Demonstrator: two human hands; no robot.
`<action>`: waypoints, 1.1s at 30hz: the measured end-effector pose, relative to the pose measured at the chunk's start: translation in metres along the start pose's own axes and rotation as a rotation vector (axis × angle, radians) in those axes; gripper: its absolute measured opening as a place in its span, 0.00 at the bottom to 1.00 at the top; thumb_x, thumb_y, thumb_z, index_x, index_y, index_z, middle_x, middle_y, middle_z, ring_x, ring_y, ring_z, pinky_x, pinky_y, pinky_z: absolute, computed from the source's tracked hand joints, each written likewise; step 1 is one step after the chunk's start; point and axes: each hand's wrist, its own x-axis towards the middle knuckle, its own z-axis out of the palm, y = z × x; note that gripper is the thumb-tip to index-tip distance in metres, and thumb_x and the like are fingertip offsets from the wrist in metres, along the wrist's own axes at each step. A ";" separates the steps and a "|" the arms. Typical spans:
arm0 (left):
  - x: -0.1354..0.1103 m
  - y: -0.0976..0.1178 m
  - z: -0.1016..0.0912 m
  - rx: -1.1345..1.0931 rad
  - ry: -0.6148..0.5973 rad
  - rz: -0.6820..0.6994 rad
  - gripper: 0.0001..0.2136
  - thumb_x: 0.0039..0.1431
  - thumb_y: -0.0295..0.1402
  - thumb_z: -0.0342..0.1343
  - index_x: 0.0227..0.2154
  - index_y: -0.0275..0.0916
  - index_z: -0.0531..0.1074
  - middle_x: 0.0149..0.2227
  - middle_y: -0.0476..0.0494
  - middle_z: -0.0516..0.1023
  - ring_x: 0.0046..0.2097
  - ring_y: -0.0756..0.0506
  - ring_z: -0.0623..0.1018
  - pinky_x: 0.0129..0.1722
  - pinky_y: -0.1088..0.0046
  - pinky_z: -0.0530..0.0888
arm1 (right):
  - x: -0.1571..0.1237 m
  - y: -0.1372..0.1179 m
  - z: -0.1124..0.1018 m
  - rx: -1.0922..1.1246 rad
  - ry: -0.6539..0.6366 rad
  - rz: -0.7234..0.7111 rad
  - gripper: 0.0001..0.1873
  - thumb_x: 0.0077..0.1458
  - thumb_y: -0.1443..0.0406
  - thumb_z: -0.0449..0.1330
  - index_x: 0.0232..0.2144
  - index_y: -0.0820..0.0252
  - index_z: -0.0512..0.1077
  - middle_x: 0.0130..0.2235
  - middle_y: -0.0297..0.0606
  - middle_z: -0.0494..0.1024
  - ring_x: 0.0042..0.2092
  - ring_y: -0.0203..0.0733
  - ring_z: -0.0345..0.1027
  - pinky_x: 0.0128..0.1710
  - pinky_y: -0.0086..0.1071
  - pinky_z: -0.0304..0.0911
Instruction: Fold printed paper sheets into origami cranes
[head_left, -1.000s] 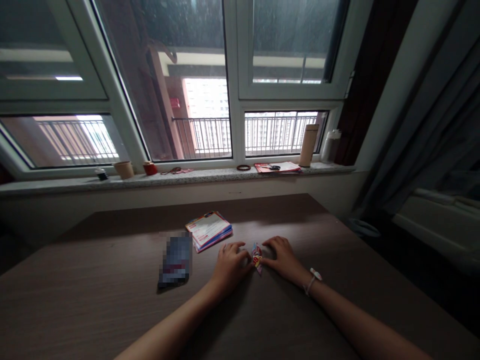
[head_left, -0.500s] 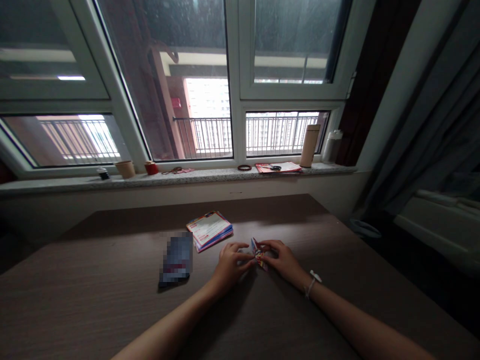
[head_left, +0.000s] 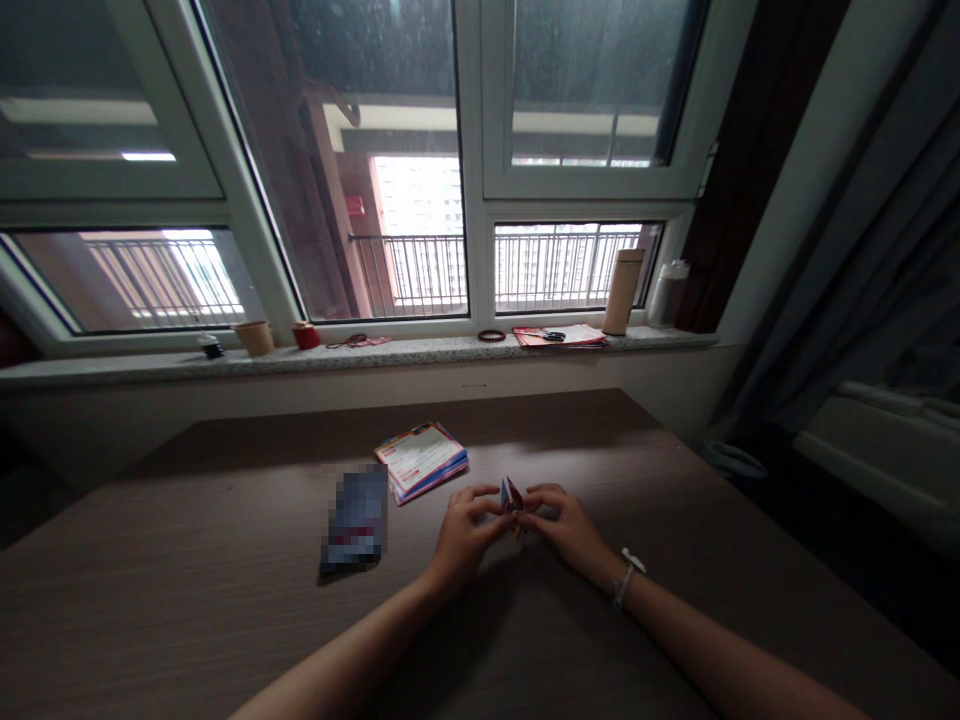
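Note:
Between my two hands is a small piece of folded colourful paper [head_left: 512, 495], its upper part standing in a peak. My left hand [head_left: 469, 525] pinches it from the left with thumb and fingers. From the other side my right hand [head_left: 562, 520] grips it, fingertips close to those of the left. The lower part of the paper is partly covered by my thumbs. A stack of printed sheets [head_left: 424, 460] lies beyond my left hand. Left of that hand rests a dark blurred item [head_left: 358, 518], its kind not visible.
The brown table [head_left: 187, 620] reaches to the wall under the window. On the stone sill [head_left: 435, 350] stand a paper cup [head_left: 255, 338], a red spool-like item [head_left: 305, 336], a beige flask [head_left: 623, 292] and a pale bottle [head_left: 667, 294]. Scissors [head_left: 553, 337] lie on red-edged papers there.
The folded paper has turned and its peak has opened wider between my fingers. Both hands have shifted only slightly and keep hold of it.

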 end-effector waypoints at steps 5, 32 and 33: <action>0.000 -0.001 0.001 -0.009 0.006 -0.013 0.08 0.52 0.42 0.62 0.26 0.44 0.80 0.48 0.43 0.76 0.52 0.39 0.72 0.54 0.59 0.66 | -0.002 -0.002 0.001 -0.145 -0.019 -0.064 0.10 0.51 0.55 0.64 0.27 0.55 0.77 0.39 0.38 0.77 0.54 0.49 0.60 0.57 0.42 0.53; -0.005 0.003 0.012 0.035 0.045 -0.004 0.05 0.51 0.37 0.64 0.26 0.42 0.78 0.50 0.41 0.67 0.56 0.39 0.67 0.58 0.59 0.64 | -0.002 -0.008 0.007 -0.209 0.059 -0.018 0.04 0.47 0.69 0.61 0.23 0.56 0.71 0.44 0.40 0.68 0.55 0.50 0.54 0.58 0.42 0.52; -0.005 0.002 0.012 0.022 0.045 -0.008 0.06 0.51 0.37 0.64 0.26 0.42 0.78 0.50 0.41 0.67 0.56 0.39 0.67 0.58 0.59 0.64 | -0.002 -0.008 0.006 -0.207 0.064 -0.018 0.05 0.47 0.69 0.61 0.23 0.56 0.71 0.44 0.40 0.68 0.55 0.50 0.54 0.57 0.42 0.52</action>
